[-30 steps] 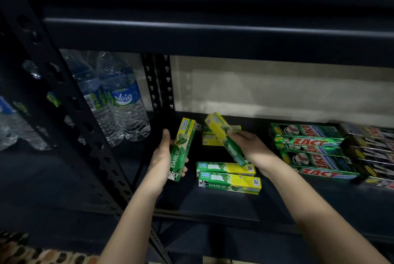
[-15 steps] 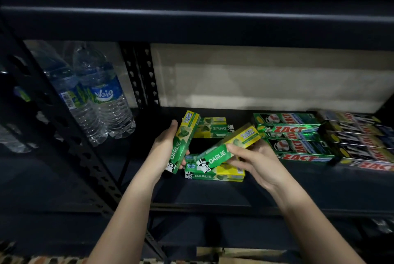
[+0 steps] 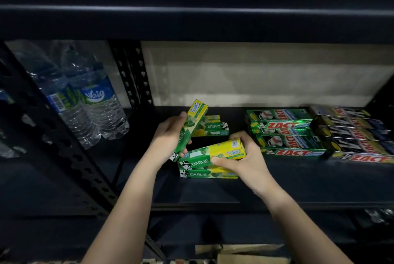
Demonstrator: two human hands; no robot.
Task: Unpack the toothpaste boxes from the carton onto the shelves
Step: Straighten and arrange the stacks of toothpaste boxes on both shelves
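Left hand (image 3: 170,140): I grip one Darlie box (image 3: 190,129) tilted, near upright, above the shelf (image 3: 298,182).
Right hand (image 3: 245,161): I hold a second box (image 3: 211,154) by thumb and fingers, lying across the front stack (image 3: 207,174), touching it.
Rear boxes (image 3: 214,128): lying flat behind, partly hidden by my left-hand box.
Right neighbours: Zact cartons (image 3: 285,136) stacked near my right hand; darker cartons (image 3: 356,136) beyond.
Left neighbours: water bottles (image 3: 93,102) past the post (image 3: 136,76).
Carton (image 3: 245,253): below, at the bottom edge.
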